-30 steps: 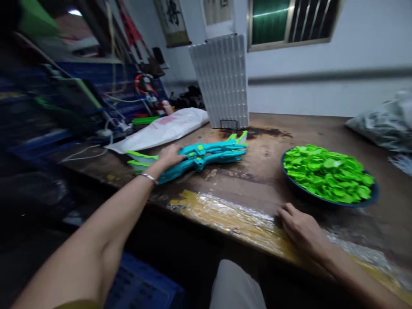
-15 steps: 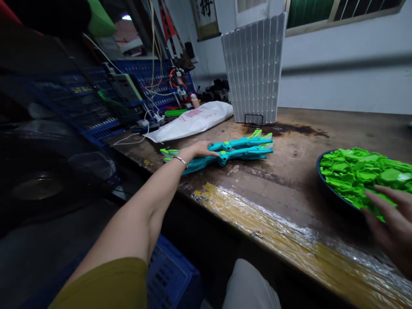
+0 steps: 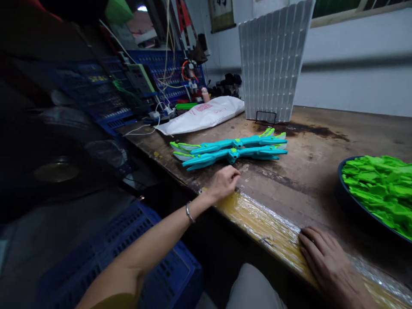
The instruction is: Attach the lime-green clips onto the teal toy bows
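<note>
Two turquoise plastic pieces (image 3: 236, 151), long and wing-shaped with bright green and pale tips, lie side by side on the wooden table (image 3: 309, 154). Just in front of them, above the table's taped edge, my left hand (image 3: 224, 182) has its fingers curled in, and nothing shows in them. My right hand (image 3: 328, 257) lies flat over the taped edge with fingers stretched out and holds nothing. Beyond it at the right stands a dark round basin (image 3: 343, 180) heaped with bright green plastic parts (image 3: 383, 189).
A grey ribbed panel (image 3: 273, 64) stands upright at the back in a black wire stand (image 3: 265, 116). Left of it lies a white printed sack (image 3: 206, 112). Blue crates (image 3: 128, 249) sit below the table's left edge. Cables (image 3: 167, 56) hang at the back left.
My left hand has let go of the turquoise pieces and drawn back toward the table edge. My right hand has moved left from the basin onto the edge. The view has shifted.
</note>
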A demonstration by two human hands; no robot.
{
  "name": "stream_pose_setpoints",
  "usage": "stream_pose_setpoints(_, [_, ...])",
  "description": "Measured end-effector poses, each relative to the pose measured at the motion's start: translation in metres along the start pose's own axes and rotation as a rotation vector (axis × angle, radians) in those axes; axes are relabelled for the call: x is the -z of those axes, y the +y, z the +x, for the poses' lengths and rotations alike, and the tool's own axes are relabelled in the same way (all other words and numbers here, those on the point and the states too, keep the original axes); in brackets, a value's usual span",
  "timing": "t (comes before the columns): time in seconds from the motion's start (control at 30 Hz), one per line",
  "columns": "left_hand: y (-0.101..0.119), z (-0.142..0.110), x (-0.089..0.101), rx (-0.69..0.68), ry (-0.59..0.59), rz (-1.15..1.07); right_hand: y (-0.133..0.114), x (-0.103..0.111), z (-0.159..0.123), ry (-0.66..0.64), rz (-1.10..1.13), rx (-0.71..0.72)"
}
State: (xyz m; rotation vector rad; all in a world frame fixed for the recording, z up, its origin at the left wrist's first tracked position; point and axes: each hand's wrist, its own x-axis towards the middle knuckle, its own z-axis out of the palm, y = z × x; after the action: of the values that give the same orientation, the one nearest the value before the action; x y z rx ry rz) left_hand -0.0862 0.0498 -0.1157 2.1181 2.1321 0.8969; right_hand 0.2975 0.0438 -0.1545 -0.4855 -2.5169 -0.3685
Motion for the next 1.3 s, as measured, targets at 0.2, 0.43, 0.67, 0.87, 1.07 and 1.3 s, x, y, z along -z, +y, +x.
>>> stream_pose_setpoints(0.2, [-0.009, -0.023, -0.04, 0.153, 0.0, -0.108, -0.002, -0.001, 0.006, 0.016, 0.029, 0.012])
stream_pose_setpoints(0.43, [-0.04, -0.03, 0.009, 0.234, 0.328, 0.071, -0.001, -0.002, 0.004, 0.011, 0.012, 0.016])
stream_pose_setpoints(0.67, [-0.088, -0.016, 0.056, 0.16, 0.381, 0.396, 0.0, -0.007, -0.001, 0.028, 0.087, -0.038])
stream_pose_setpoints(0.87, [-0.108, -0.008, 0.06, 0.025, 0.303, 0.37, -0.002, -0.011, -0.004, -0.001, 0.071, -0.046])
stream_pose_setpoints(1.07, [-0.119, -0.003, 0.05, -0.051, 0.317, 0.361, -0.003, -0.01, -0.003, -0.003, 0.081, -0.039])
stream_pose_setpoints(1.3, [-0.12, -0.005, 0.054, -0.079, 0.336, 0.308, -0.002, -0.009, 0.0, -0.009, 0.096, -0.05])
